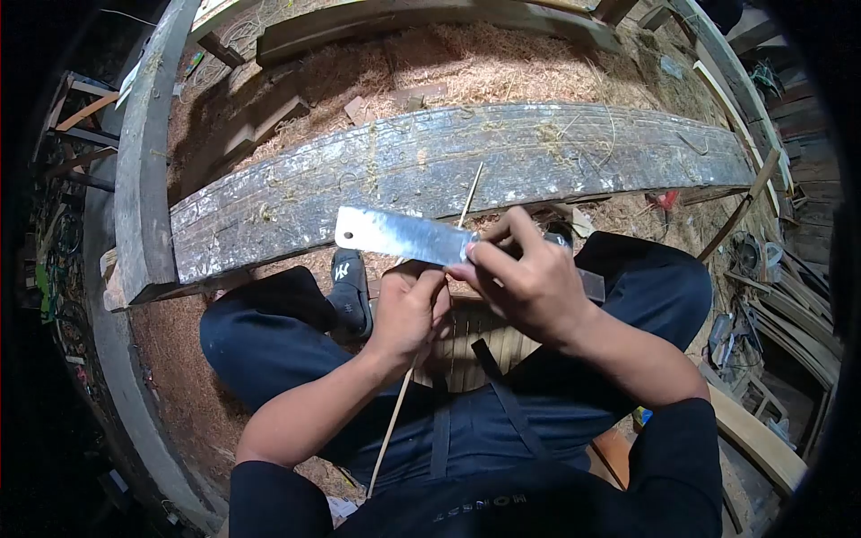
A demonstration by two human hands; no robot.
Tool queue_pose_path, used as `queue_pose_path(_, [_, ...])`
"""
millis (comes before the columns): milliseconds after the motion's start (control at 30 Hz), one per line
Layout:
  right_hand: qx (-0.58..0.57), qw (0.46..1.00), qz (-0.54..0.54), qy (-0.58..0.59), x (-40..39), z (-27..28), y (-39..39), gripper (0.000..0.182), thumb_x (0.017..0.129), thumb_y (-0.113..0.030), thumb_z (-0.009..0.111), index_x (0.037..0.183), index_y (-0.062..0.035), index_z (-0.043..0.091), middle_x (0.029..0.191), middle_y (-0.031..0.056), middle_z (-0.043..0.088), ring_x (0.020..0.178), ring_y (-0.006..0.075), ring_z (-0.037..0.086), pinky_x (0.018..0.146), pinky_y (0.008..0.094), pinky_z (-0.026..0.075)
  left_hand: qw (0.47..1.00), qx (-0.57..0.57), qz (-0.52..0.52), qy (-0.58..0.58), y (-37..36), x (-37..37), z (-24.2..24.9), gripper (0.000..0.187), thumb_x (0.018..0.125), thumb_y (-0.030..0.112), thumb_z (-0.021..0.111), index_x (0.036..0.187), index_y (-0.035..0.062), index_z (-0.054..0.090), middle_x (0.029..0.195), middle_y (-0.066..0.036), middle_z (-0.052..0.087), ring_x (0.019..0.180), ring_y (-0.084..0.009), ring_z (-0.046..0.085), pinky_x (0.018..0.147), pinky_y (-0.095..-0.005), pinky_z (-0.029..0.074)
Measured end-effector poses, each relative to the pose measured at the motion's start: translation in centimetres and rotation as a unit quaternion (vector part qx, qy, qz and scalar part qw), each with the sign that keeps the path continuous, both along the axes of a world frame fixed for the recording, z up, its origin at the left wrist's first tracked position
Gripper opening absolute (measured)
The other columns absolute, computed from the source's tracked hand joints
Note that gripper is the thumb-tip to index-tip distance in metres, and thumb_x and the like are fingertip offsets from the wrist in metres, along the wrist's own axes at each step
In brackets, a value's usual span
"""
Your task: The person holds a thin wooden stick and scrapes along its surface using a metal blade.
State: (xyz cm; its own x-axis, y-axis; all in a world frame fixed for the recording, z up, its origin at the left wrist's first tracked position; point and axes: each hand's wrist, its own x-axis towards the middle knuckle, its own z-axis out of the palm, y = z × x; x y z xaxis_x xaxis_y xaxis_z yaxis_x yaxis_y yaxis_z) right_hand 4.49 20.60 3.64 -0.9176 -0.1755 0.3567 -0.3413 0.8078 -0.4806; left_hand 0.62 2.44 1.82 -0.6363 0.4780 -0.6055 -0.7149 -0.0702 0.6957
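A flat, shiny metal blade [399, 235] with a small hole near its left end lies across the space above my lap. My right hand [529, 278] grips it with thumb and fingers near its middle, and its far end shows past the hand. Below the blade, my left hand [408, 307] is closed round a thin pale strip [392, 433]. The strip runs from near my waist up through the left hand, passes by the blade and comes out above it. Where strip and blade meet is partly hidden by the fingers.
A long worn wooden plank [359, 179] stretches across in front of my knees. A thick beam [143, 170] stands at the left. Wood shavings [466, 63] cover the floor beyond. A red object [665, 199] lies by the plank's right end, with curved wood strips [798, 327] farther right.
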Motion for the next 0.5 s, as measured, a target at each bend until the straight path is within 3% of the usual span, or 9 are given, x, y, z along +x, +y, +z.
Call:
queue_pose_path(67, [0.059, 0.995, -0.076, -0.033, -0.6, -0.2, 1.0, 0.022, 0.093, -0.03, 0.068, 0.093, -0.0093, 0.062, 0.089, 0.0122, 0.054, 0.06, 0.0288, 0.065, 0.049, 0.0405, 0.054, 0.999, 0.038, -0.005, -0.009, -0.3, 0.2, -0.1, 0.031, 0.106, 0.032, 0.052, 0.09, 0.005, 0.057, 0.047, 0.003, 0.04, 0.034, -0.0091, 0.031, 0.037, -0.0261, 0.031])
queue_pose_path(100, [0.041, 0.994, -0.096, -0.002, -1.2, -0.1, 1.5, 0.021, 0.092, -0.03, 0.069, 0.093, -0.0098, 0.062, 0.089, 0.012, 0.054, 0.06, 0.028, 0.066, 0.048, 0.0395, 0.054, 0.999, 0.043, -0.003, -0.009, -0.3, 0.3, -0.2, 0.03, 0.106, 0.032, 0.052, 0.093, 0.0058, 0.057, 0.047, 0.004, 0.038, 0.035, -0.0086, 0.03, 0.037, -0.0258, 0.03])
queue_pose_path(233, [-0.009, 1.0, -0.019, -0.004, 0.3, 0.0, 0.0, 0.021, 0.084, -0.018, 0.08, 0.09, -0.0047, 0.066, 0.086, 0.0117, 0.057, 0.06, 0.0245, 0.064, 0.05, 0.0374, 0.052, 1.0, 0.006, -0.013, -0.005, -0.4, 0.5, -0.6, 0.029, 0.106, 0.031, 0.051, 0.091, 0.0066, 0.057, 0.047, 0.004, 0.037, 0.036, -0.0077, 0.031, 0.038, -0.0251, 0.029])
queue_pose_path(367, [0.009, 0.995, -0.1, -0.011, -1.3, -0.1, 1.7, 0.022, 0.083, -0.02, 0.082, 0.094, -0.0053, 0.069, 0.086, 0.0128, 0.058, 0.063, 0.0234, 0.066, 0.053, 0.0359, 0.054, 0.997, 0.067, 0.002, -0.025, -0.3, 0.4, -0.3, 0.029, 0.105, 0.029, 0.052, 0.09, 0.0048, 0.056, 0.047, 0.002, 0.038, 0.037, -0.0087, 0.032, 0.038, -0.0256, 0.028])
queue_pose_path(467, [-0.011, 1.0, -0.022, -0.018, 0.3, 0.4, 0.2, 0.023, 0.082, -0.02, 0.082, 0.094, -0.0054, 0.069, 0.085, 0.0124, 0.057, 0.062, 0.0243, 0.065, 0.051, 0.0359, 0.053, 0.999, 0.026, 0.003, -0.027, -0.4, 0.4, -0.2, 0.027, 0.106, 0.028, 0.051, 0.091, 0.0061, 0.055, 0.047, 0.003, 0.037, 0.036, -0.0081, 0.031, 0.038, -0.0251, 0.027])
queue_pose_path(500, [-0.023, 0.999, -0.021, -0.018, 0.2, 0.1, 0.2, 0.024, 0.092, -0.031, 0.071, 0.091, -0.0082, 0.064, 0.087, 0.0119, 0.055, 0.062, 0.0279, 0.066, 0.05, 0.0409, 0.055, 1.0, 0.008, 0.0, -0.024, -0.3, 0.5, 0.0, 0.028, 0.107, 0.029, 0.05, 0.09, 0.0065, 0.055, 0.047, 0.003, 0.037, 0.036, -0.0079, 0.03, 0.038, -0.0256, 0.028])
